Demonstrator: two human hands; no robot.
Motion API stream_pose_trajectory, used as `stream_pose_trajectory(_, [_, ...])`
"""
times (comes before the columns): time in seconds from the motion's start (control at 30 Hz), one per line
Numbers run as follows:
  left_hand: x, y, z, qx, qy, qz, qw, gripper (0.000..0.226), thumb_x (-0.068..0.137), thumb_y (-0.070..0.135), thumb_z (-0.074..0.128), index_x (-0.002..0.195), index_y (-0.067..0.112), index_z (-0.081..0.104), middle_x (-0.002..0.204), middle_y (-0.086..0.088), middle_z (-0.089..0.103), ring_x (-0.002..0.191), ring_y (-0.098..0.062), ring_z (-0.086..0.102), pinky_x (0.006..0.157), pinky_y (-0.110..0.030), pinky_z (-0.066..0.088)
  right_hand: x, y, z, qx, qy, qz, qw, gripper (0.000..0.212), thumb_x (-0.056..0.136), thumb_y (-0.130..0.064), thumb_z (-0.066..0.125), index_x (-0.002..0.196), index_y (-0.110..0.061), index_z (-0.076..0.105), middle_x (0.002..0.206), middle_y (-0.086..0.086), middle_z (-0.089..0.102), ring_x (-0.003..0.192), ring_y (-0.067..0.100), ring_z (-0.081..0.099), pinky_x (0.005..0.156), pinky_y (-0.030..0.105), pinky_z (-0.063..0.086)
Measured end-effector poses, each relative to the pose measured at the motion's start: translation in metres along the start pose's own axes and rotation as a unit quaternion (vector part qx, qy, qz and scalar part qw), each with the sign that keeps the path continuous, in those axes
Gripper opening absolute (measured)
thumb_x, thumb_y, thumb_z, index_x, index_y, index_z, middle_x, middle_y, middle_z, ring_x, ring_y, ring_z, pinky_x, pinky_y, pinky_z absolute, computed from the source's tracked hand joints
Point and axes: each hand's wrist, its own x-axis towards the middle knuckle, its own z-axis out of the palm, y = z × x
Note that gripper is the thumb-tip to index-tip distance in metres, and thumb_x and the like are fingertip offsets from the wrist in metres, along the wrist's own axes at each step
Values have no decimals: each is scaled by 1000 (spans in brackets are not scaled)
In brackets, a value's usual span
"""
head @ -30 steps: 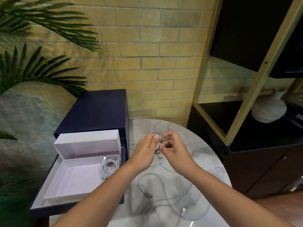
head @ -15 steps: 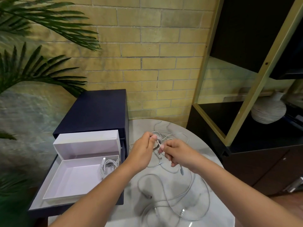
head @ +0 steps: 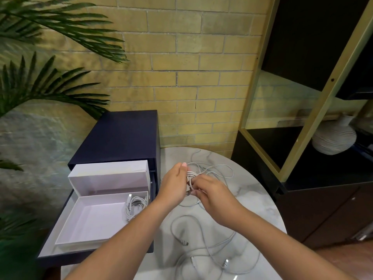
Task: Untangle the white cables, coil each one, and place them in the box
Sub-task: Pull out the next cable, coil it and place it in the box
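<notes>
My left hand (head: pixel 175 183) grips a small coil of white cable (head: pixel 190 175) above the round marble table (head: pixel 260 201). My right hand (head: pixel 212 194) pinches the same cable just below the coil, close against the left hand. Loose white cable (head: pixel 219 170) trails from the coil over the table behind my hands. More tangled white cables (head: pixel 203 245) lie on the table near its front edge. The open white box (head: pixel 88 221) sits at the left, with one coiled cable (head: pixel 134 206) in its far right corner.
The box rests in an open drawer of a dark blue cabinet (head: pixel 121 136) left of the table. Palm fronds (head: pixel 40 85) hang at the far left. A black and gold shelf unit (head: pixel 314 110) with a ribbed white vase (head: pixel 334 138) stands at the right.
My right hand has come back up against the coil in my left hand, after pulling down and right along the cable half a second ago. The coil looks tighter.
</notes>
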Motion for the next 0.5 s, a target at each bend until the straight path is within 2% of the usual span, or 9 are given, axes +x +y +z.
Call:
stream_pose_trajectory(0.1, [-3, 1, -4, 71, -7, 45, 996, 40, 104, 35, 28, 86, 9, 54, 71, 1, 52, 68, -16, 48, 56, -22, 35, 2, 0, -8, 57, -27, 22, 998, 8, 92, -11, 56, 85, -8, 57, 88, 3, 59, 80, 14, 51, 72, 25, 42])
stream_pose_trajectory(0.17, [-3, 1, -6, 116, -12, 72, 991, 42, 104, 37, 26, 76, 13, 47, 69, 0, 51, 66, -16, 47, 56, -24, 33, 4, -2, -17, 99, -52, 46, 993, 10, 94, -13, 55, 90, -6, 60, 89, 3, 60, 80, 11, 51, 72, 24, 43])
stream_pose_trajectory(0.27, [-3, 5, -9, 153, -30, 87, 984, 43, 104, 37, 24, 68, 21, 40, 68, 1, 51, 65, -15, 46, 60, -31, 30, 7, -3, -27, 197, -87, 119, 969, 18, 97, -15, 51, 99, -3, 63, 98, 4, 69, 93, 8, 63, 85, 24, 50])
stream_pose_trajectory(0.37, [-6, 7, -14, 164, -70, 98, 979, 44, 104, 40, 24, 66, 22, 39, 67, 3, 48, 69, -18, 45, 64, -32, 32, 8, 2, -33, 281, -95, 175, 939, 23, 100, -11, 43, 97, 5, 59, 94, 9, 72, 94, 15, 69, 91, 33, 53])
stream_pose_trajectory(0.43, [-8, 8, -18, 147, -114, 74, 980, 47, 101, 48, 25, 72, 19, 47, 75, 2, 54, 75, -19, 49, 70, -32, 38, 10, 5, -38, 258, -91, 189, 943, 24, 100, -11, 43, 95, 5, 60, 87, 6, 69, 86, 13, 67, 86, 35, 52])
stream_pose_trajectory(0.5, [-8, 9, -22, 121, -161, 40, 979, 52, 96, 59, 31, 84, 15, 55, 85, 1, 58, 78, -15, 52, 73, -31, 40, 13, 10, -44, 132, -74, 149, 977, 22, 99, -15, 47, 94, -4, 65, 86, -2, 64, 84, 9, 60, 83, 31, 49])
